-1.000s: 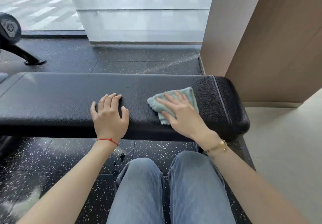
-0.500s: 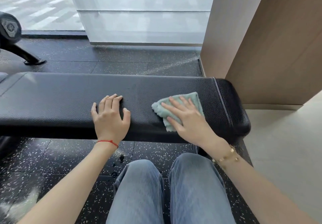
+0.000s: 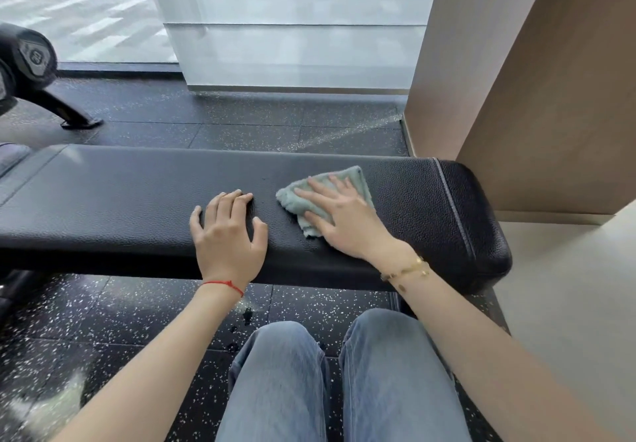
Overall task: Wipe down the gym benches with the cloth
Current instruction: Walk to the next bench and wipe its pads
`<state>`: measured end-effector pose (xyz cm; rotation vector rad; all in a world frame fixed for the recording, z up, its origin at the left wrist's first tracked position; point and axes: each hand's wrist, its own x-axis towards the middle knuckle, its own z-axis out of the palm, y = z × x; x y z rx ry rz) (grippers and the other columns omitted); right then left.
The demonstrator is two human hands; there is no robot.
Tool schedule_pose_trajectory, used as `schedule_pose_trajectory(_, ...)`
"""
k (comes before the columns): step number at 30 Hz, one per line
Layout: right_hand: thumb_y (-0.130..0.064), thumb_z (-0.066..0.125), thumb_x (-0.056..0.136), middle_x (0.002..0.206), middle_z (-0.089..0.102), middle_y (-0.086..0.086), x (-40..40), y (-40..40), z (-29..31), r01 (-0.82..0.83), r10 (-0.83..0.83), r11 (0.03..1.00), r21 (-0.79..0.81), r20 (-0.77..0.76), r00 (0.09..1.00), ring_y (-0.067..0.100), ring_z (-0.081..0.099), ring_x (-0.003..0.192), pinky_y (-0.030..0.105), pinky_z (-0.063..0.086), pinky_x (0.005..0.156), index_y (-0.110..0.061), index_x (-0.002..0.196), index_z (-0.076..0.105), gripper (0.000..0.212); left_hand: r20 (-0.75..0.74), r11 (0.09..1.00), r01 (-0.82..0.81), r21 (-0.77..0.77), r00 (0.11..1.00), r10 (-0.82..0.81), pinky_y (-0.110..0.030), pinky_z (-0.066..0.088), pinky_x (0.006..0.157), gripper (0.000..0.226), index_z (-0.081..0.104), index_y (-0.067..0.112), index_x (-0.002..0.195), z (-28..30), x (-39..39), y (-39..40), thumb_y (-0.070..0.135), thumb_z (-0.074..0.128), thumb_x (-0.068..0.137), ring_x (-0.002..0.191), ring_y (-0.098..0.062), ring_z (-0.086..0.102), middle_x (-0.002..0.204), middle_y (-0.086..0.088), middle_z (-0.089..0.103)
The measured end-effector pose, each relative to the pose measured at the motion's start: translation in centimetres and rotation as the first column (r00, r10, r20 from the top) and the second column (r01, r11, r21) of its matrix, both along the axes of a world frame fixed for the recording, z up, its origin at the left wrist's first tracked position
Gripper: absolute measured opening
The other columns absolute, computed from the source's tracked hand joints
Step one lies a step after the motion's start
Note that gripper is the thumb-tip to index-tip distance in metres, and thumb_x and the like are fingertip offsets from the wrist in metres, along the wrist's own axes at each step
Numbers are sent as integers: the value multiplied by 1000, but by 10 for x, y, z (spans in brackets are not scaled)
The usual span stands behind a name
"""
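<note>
cloth (image 3: 321,197): 1, under flat right hand (image 3: 344,216) | bench (image 3: 120,200): 1 | left hand (image 3: 227,235) flat

Both arms reached forward from near, bare to the wrists. The left hand (image 3: 228,235) lay flat, palm down, fingers a little bent and thumb out. To its right, the right hand (image 3: 339,216) pressed down flat, its fingers straight and spread.

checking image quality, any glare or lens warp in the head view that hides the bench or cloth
Head view: sharp on the hands and cloth; soft daylight glare on the bench at its left end, hiding nothing; wide-angle bend curves the bench edge and wall; the window is washed out.
</note>
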<state>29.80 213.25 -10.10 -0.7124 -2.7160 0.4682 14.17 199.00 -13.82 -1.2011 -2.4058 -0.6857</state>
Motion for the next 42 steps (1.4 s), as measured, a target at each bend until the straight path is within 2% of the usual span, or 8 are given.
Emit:
schedule_pose_trajectory(4,-45,44,98,155,27,-16,70,-5,2,-147,146,988,-49,-29,989,9,8,148,33,0,122,-45,143,36,46,0,1000,1,-1,1000,-1,-54,28,112,47,64,16,120,0,1,1,38,38,88,127,-26,51,130,-3,62)
schedule_pose_trajectory(11,-51,32,99,158,24,-7,4,72,3,341,-348,937,80,115,930,26,13,148,50,-5,120,-42,146,31,48,-1,1000,-6,-2,1000,6,-54,28,112,47,64,15,120,1,2,0,37,38,88,126,-26,51,130,-3,62)
schedule_pose_trajectory(14,-48,35,99,157,24,-10,-13,19,-2,169,-173,983,68,66,983,26,10,148,42,-17,115,-43,145,31,46,-2,1000,-3,-9,1000,3,-54,27,112,46,64,16,120,2,1,0,37,39,88,126,-26,51,129,-3,62)
schedule_pose_trajectory(18,-43,42,98,155,29,-12,44,-29,-3,-19,19,1000,9,-34,999,17,11,148,37,-1,122,-42,143,38,45,12,1000,12,0,1000,-12,-54,27,112,46,64,15,120,2,0,0,36,39,88,126,-26,51,129,-3,62)
schedule_pose_trajectory(22,-47,37,96,154,32,-10,91,12,-4,146,-147,989,-32,-64,987,15,15,147,38,4,122,-39,142,41,47,5,1000,13,11,1000,-13,-54,27,112,46,64,15,121,0,0,-2,36,40,88,127,-26,51,130,-3,61)
schedule_pose_trajectory(26,-45,37,99,158,25,-6,69,81,1,416,-414,909,-10,79,907,23,12,148,42,-1,121,-39,145,34,47,6,1000,0,6,1000,0,-53,27,113,45,64,15,121,1,2,0,35,39,88,126,-26,51,130,-3,61)
schedule_pose_trajectory(35,-50,33,98,156,22,-14,101,-1,-3,167,-167,986,14,4,986,15,5,149,34,-6,120,-42,146,32,48,3,1000,7,2,1000,-7,-55,28,112,46,63,15,120,1,2,0,37,39,88,126,-27,51,129,-4,62)
schedule_pose_trajectory(42,-42,41,99,155,30,-6,104,61,3,325,-325,946,-5,12,946,20,16,147,38,4,121,-39,144,37,45,-5,1000,-3,-14,1000,3,-56,28,112,47,63,13,121,0,2,0,38,39,88,127,-28,51,131,-5,61)
